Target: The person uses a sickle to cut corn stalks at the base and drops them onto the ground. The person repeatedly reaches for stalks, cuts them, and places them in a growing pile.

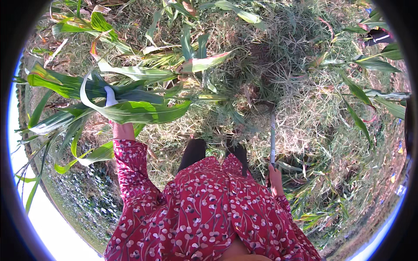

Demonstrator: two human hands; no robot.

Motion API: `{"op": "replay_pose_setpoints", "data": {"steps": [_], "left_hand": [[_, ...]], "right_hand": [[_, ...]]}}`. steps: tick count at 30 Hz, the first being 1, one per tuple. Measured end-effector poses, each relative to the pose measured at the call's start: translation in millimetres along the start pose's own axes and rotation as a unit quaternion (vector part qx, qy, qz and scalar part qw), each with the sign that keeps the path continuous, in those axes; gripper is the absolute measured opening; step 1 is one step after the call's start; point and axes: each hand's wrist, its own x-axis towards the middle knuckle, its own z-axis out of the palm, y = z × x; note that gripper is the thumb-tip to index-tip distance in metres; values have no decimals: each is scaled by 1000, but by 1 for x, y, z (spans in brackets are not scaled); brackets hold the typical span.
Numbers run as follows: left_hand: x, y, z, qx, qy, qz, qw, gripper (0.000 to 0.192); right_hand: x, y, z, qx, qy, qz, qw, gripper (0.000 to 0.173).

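My left hand (110, 96) is closed around a bundle of green maize stalks and leaves (140, 111). A white glove seems to cover it; one pale finger shows, and a broad leaf hides most of the rest. At lower right my right hand (276, 177) grips the dark handle of a long tool (273, 138) with a pale, straight metal shaft. The shaft points away from me. Its far end meets a dark, curved part, perhaps a sickle blade, partly lost in the dry grass (294, 78).
Cut or bent maize leaves (156, 55) lie across the grass ahead. More maize plants (372, 65) stand at the right, and further leaves (313, 202) lie beside my right arm. My dark-clad legs (192, 153) are just below the middle. Low leafy plants (88, 192) grow at left.
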Motion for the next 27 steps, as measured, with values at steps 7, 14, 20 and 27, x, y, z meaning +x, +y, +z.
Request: {"op": "replay_pose_setpoints", "data": {"steps": [7,14,20,27], "left_hand": [[121,174,-70,-47,-39,9,998,60],[192,127,-175,-14,-13,-89,996,60],[105,-70,-320,227,108,-431,867,58],[-48,-193,-320,272,-178,-505,800,39]], "right_hand": [[-52,-13,73,114,2,23,993,44],[-88,1,141,212,-41,51,975,38],[-106,9,176,181,-42,22,982,34],[-138,18,176,40,6,-74,996,29]]}}
